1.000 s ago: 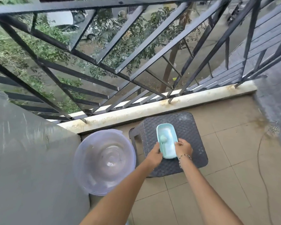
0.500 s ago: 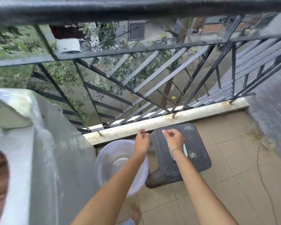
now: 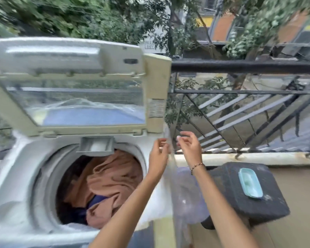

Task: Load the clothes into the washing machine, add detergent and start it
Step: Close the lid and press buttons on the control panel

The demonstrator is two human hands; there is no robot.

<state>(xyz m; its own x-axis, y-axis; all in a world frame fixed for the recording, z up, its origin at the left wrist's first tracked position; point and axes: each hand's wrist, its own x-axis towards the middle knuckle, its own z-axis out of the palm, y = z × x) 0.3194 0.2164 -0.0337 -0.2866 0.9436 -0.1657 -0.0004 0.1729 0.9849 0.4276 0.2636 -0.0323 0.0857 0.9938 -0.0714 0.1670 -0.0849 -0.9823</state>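
Note:
The top-loading washing machine [image 3: 21, 169] stands at the left with its lid [image 3: 156, 77] raised. Tan and dark blue clothes [image 3: 107, 185] fill the drum. A grey detergent tray [image 3: 96, 144] sits at the drum's back rim. My left hand [image 3: 158, 153] and my right hand [image 3: 189, 146] are raised by the machine's right edge, facing each other. Their fingertips pinch a thin clear plastic strip [image 3: 171, 163] that hangs between them; it is blurred. A teal soap box [image 3: 250, 183] lies on the dark woven stool [image 3: 268, 208] at the right.
A black metal railing [image 3: 249, 67] and a pale ledge [image 3: 258, 157] bound the balcony behind the stool. A translucent basin [image 3: 188, 197] sits low between machine and stool. Tiled floor [image 3: 297, 190] shows at the far right.
My view has swung up and left from the stool to the open machine. Both hands left the teal box on the stool and rose toward the machine's right edge.

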